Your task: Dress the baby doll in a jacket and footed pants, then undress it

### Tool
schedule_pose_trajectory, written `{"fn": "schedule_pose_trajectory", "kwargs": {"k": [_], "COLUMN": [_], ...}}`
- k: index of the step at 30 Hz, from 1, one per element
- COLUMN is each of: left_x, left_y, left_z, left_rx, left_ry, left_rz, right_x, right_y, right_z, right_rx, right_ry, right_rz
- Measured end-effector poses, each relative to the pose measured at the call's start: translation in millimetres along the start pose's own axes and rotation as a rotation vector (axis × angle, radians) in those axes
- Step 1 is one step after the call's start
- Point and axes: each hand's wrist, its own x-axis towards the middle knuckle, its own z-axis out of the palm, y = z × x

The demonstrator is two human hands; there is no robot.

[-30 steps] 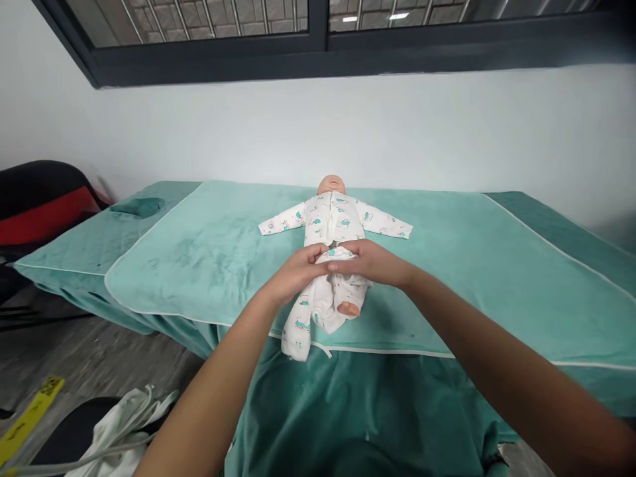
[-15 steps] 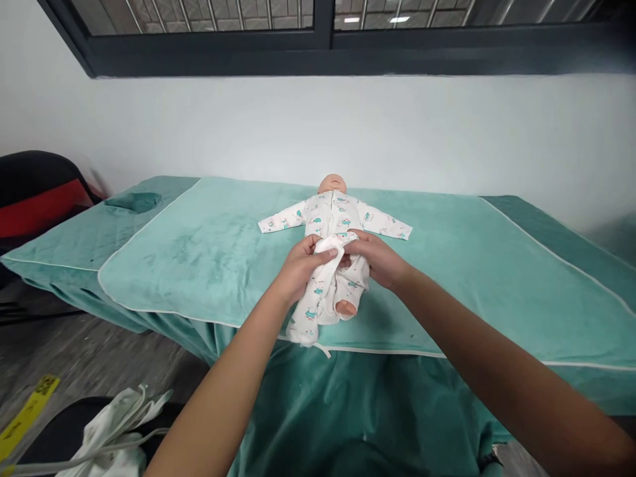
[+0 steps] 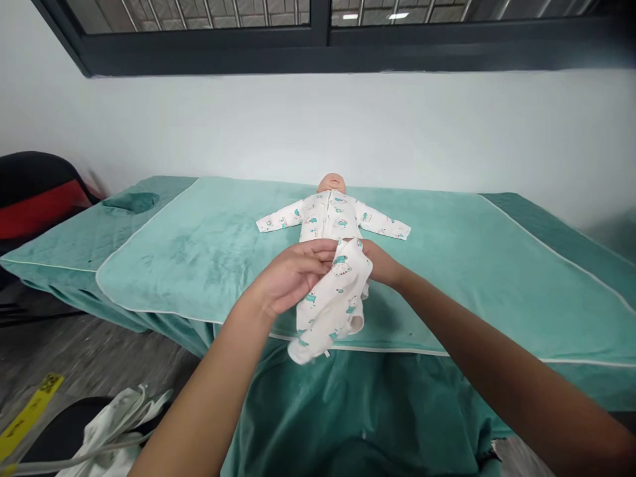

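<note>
A baby doll (image 3: 332,182) lies on its back on the green bed, its head toward the wall. It wears white baby clothes (image 3: 328,215) printed with small teal figures, both sleeves spread sideways. Over the doll's lower body my left hand (image 3: 301,271) pinches the edge of the loose lower garment (image 3: 330,301) between thumb and fingers. My right hand (image 3: 380,262) grips the same cloth from the other side, its fingertips hidden behind the fabric. One leg of the garment hangs toward the bed's front edge. The doll's legs are covered or out of sight.
The green bed (image 3: 199,252) has a white-piped cover and stands against a white wall below a dark-framed window (image 3: 328,40). A black and red chair (image 3: 40,199) is at the left. White cloth (image 3: 116,424) lies on a dark seat at lower left.
The lower garment has swung over so its printed outside faces me. My left hand has shifted left and turned more palm-up. The doll's foot that showed is now hidden.
</note>
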Motion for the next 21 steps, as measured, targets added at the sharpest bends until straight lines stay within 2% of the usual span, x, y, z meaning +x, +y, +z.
{"fn": "schedule_pose_trajectory", "kwargs": {"k": [3,7,9,10,13,17,19,21], "left_x": [-6,-8,-5,-3,6,24,32,35], "left_y": [-11,-27,-35,-39,-49,-58,-60,-59], "left_z": [-3.1,-10.9,-17.2,-21.1,-31.7,-33.4,-30.6,-29.0], "left_rx": [0.131,0.295,0.29,0.275,0.229,0.176,0.133,0.086], "left_ry": [0.053,0.051,0.104,0.17,0.392,0.484,0.524,0.514], "left_rz": [0.027,-0.045,0.008,0.065,0.2,0.201,0.184,0.151], "right_x": [1,1,-1,-3,-10,-14,-12,-8], "right_y": [6,15,18,18,10,-10,-15,-14], "right_z": [-1,3,2,1,-5,-9,-6,-1], "right_rx": [-0.144,-0.273,-0.288,-0.284,-0.198,0.103,0.159,0.114], "right_ry": [-0.077,-0.056,-0.091,-0.127,-0.296,-0.55,-0.577,-0.475], "right_rz": [-0.04,-0.044,-0.044,-0.05,-0.066,0.029,0.083,0.113]}}
